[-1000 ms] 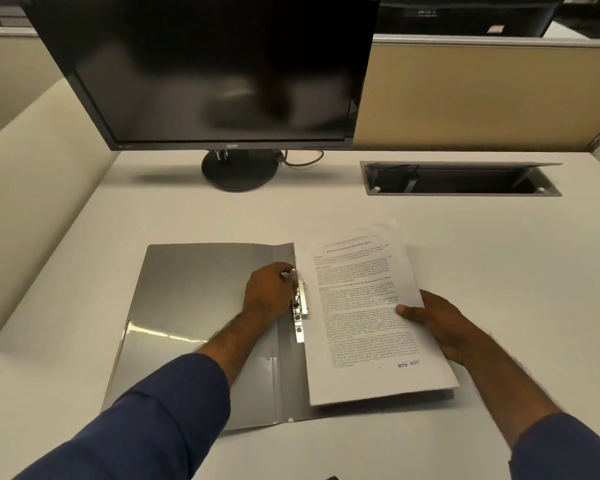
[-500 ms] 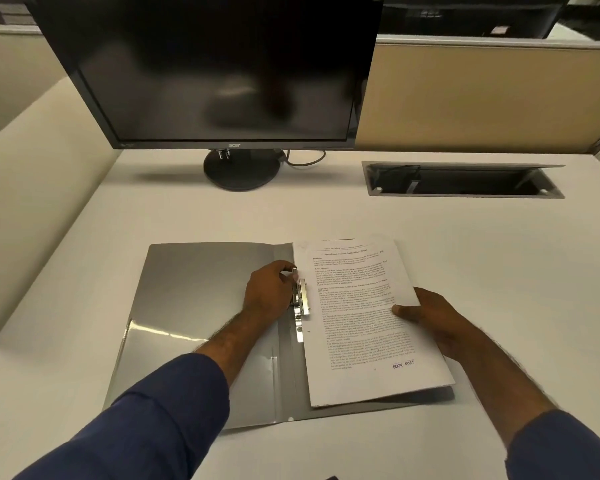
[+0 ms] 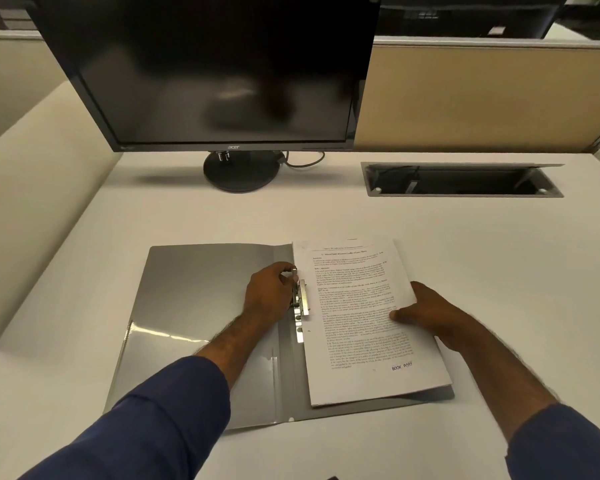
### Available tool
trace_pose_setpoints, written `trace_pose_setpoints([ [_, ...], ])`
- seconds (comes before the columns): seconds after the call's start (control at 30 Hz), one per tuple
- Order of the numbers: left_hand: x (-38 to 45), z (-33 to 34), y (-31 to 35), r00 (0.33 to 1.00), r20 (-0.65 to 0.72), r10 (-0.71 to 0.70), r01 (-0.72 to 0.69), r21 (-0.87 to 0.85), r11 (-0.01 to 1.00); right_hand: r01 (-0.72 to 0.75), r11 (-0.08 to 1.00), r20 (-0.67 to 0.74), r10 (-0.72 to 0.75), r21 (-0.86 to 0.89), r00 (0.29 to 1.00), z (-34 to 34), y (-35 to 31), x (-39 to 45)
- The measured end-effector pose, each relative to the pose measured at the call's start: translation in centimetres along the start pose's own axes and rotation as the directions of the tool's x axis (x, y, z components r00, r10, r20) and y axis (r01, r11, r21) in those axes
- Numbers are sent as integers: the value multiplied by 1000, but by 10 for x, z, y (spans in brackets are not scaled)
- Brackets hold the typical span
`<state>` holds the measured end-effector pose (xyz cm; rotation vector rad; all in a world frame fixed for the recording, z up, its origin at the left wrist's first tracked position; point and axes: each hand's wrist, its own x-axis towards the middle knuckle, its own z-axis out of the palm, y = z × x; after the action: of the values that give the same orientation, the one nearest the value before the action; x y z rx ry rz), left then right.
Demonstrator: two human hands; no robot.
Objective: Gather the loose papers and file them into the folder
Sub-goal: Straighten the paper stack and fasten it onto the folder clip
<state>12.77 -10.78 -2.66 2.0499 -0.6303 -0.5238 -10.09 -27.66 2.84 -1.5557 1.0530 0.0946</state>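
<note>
A grey folder [image 3: 205, 306] lies open flat on the white desk in front of me. Its metal clip [image 3: 301, 306] runs along the spine in the middle. A stack of printed papers [image 3: 361, 323] lies on the folder's right half, its left edge against the clip. My left hand [image 3: 269, 294] grips the lever of the clip, fingers curled round it. My right hand [image 3: 426, 311] holds the stack by its right edge, thumb on top of the page and fingers under it.
A dark monitor [image 3: 215, 71] on a round stand [image 3: 241, 171] is at the back of the desk. An open cable hatch [image 3: 461, 180] is set into the desk at the back right. Beige partitions [image 3: 482, 95] close off the back and left.
The paper stack has swung from a tilt to lie square on the folder's right half, its left edge closer to the clip. My left hand stays on the clip.
</note>
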Motion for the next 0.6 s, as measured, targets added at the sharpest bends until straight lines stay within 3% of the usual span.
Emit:
trace_pose_setpoints([
  [0.27, 0, 3, -3, 1000, -9, 21, -21, -9, 1000, -3, 997, -15, 2, -76, 1000, 1, -1, -8],
  [0.6, 0, 2, -5, 1000, 1, 17, -17, -42, 999, -34, 998, -87, 30, -52, 996, 5, 4, -4],
])
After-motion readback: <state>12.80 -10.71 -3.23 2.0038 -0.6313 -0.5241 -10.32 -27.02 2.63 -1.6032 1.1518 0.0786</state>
